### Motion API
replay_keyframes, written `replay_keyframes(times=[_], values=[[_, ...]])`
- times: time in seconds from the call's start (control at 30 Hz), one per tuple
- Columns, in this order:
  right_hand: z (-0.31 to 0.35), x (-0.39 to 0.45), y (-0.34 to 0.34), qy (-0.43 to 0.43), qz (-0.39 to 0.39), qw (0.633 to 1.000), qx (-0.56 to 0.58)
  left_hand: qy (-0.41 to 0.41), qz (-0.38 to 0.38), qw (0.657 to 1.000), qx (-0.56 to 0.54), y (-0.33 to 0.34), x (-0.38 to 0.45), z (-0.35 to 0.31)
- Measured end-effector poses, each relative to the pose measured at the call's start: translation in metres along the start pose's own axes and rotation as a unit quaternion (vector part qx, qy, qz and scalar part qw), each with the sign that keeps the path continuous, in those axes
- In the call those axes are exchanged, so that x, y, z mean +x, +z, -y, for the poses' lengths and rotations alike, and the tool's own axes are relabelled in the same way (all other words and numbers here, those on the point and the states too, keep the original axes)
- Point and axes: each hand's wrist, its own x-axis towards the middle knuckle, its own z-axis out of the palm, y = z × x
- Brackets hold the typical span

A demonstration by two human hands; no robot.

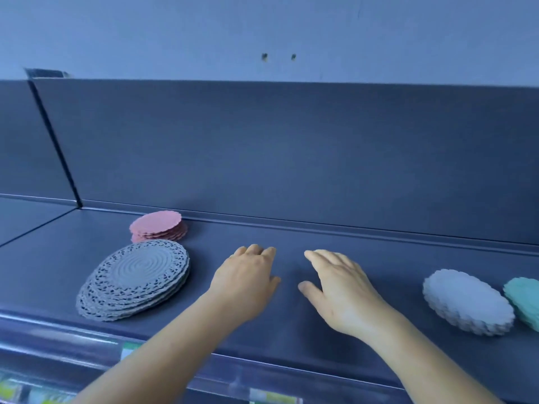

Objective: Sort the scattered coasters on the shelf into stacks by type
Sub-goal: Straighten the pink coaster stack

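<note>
Both hands — left hand [248,282] and right hand [339,290] — lie spread, grip empty, while the lacy grey stack [135,279] looks light, floppy — best lifted at its rim.

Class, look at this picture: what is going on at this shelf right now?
A person is sorting coasters on a dark shelf. Four stacks stand there: pink at the back left, grey lacy in front of it, and pale grey and teal on the right. The left hand and right hand hold nothing, both over the bare middle of the shelf.
</note>
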Motion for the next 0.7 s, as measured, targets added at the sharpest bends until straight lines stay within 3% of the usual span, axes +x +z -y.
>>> replay_keyframes(times=[0.4,0.7], values=[[0.156,0.090,0.039,0.014,0.009,1.000,0.022,0.002,-0.042,0.999,-0.027,-0.033,0.002,0.180],[0.216,0.158,0.067,0.029,0.015,0.999,0.024,-0.075,-0.012,0.996,-0.049,-0.033,0.020,0.281]])
